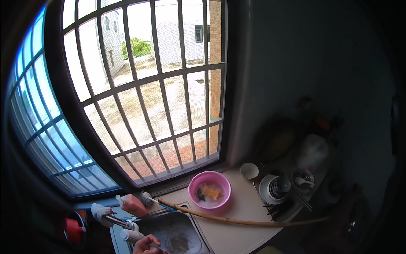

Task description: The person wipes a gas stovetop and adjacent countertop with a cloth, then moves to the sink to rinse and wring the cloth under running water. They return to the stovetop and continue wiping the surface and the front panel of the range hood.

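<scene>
At the bottom edge, what looks like my left hand (147, 245) is over the near left side of a stainless steel sink (203, 244). Its fingers are partly bent, and the frame's edge cuts it off. Whether it holds anything cannot be seen. Close beside it is a white cylindrical fitting (130, 235) on the faucet (119, 221). White cloth (101, 213) is wrapped around the end of the metal pipe. Cloudy water or suds with dark specks show in the sink. My right hand is out of view.
A pink basin (227, 190) holds a yellow sponge (210, 192) in water. A bamboo stick (222, 219) crosses the counter and sink corner. Nearby are a pink bottle (133, 204), a brush (161, 204), a white bowl (249, 170), stacked dishes (265, 190) and dark chopsticks (279, 212). A barred window (158, 76) stands behind.
</scene>
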